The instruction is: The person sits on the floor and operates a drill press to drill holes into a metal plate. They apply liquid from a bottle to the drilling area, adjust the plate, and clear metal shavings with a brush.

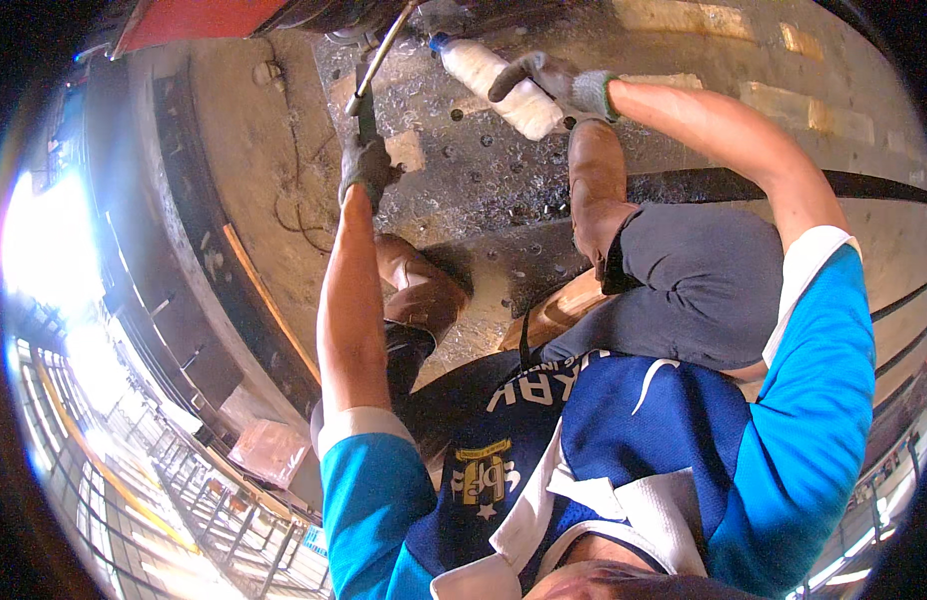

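My left hand, in a dark grey work glove, is closed round the lower end of a dark, narrow, bar-like tool. A pale metal rod with a rounded end slants across the top of that tool; whether they are joined I cannot tell. My right hand, also gloved, lies across the middle of a clear plastic bottle with a blue cap and whitish contents. Its fingers curl over the bottle's left side. The bottle is tilted, cap pointing away to the left.
Metal shavings and dark holes cover the worn metal plate between my boots. A red machine part overhangs the far left. Beneath me is a wooden block. A thin cable runs along the floor at left, near a wooden strip.
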`<state>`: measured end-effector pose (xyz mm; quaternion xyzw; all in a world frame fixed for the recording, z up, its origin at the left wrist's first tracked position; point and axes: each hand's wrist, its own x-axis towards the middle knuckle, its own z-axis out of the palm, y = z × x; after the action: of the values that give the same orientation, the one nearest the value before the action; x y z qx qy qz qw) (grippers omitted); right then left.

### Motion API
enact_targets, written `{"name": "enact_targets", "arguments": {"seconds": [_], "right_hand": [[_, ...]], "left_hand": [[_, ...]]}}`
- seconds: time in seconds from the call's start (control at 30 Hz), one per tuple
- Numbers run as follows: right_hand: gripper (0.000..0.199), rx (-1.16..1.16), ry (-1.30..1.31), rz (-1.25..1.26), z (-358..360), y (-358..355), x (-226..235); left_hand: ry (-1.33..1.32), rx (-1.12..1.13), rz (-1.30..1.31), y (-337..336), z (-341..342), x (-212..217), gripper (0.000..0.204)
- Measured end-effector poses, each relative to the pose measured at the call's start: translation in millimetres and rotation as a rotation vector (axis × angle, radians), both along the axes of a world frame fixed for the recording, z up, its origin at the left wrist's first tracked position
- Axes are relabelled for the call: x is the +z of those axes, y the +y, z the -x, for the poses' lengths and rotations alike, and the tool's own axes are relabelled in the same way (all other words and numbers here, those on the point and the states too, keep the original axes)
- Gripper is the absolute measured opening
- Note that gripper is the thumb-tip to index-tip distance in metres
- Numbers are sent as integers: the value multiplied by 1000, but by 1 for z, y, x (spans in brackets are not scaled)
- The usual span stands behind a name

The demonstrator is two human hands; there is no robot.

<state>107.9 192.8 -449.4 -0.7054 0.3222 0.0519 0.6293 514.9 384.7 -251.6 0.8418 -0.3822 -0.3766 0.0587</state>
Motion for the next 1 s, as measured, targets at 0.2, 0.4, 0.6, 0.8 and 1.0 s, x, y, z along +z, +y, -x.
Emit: {"name": "enact_targets", "arguments": {"seconds": [0.2, 0.4, 0.6, 0.8, 1.0], "right_hand": [[26, -51, 35, -29, 2, 3, 29], [27, -26, 49, 36, 3, -6, 28], [27, -20, 32, 22, -9, -7, 35], [28, -38, 8, 22, -15, -9, 26], [29, -20, 43, 42, -14, -7, 43]], "left_hand": [[239, 169, 48, -32, 82, -21, 28], [-165, -178, -120, -3, 81, 10, 32], [-307, -557, -290, 63, 30, 65, 33], [-278, 253, -251, 71, -45, 76, 29], [44, 544, 245, 21, -23, -21, 21]]}}
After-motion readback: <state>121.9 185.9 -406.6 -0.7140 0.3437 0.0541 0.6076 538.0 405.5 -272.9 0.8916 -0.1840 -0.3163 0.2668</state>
